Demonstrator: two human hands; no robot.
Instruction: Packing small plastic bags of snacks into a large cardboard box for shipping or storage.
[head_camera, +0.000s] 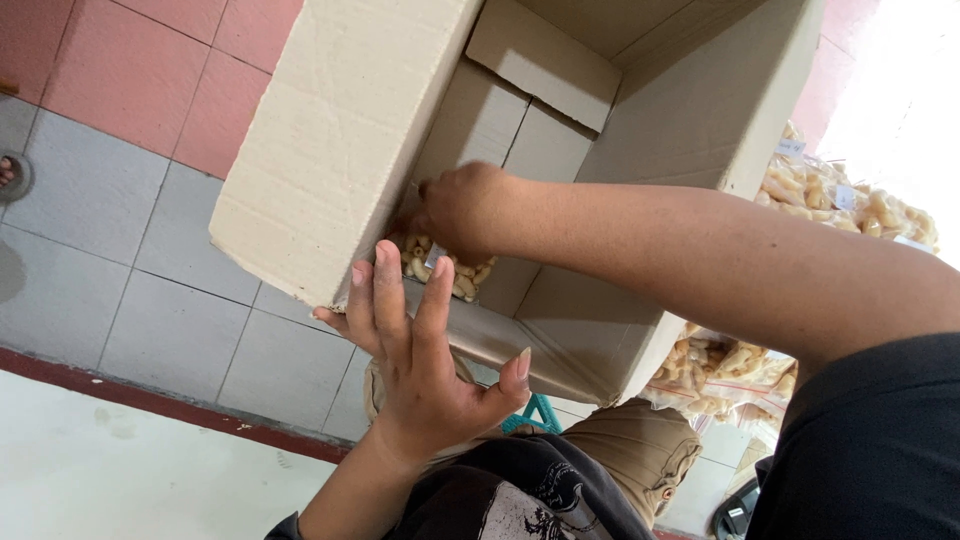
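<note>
Head view: right hand grips snack bag inside cardboard box; left hand open, steadying rim; more bags beside.

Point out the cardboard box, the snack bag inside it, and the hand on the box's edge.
cardboard box (330, 130): head view, outer side wall.
snack bag (445, 272): head view, visible lower part.
left hand (420, 365): head view, palm.

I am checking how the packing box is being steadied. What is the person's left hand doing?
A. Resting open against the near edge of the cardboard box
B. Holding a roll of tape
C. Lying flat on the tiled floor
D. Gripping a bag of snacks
A: the left hand lies open, fingers spread, against the rim of the cardboard box, holding nothing.
</note>
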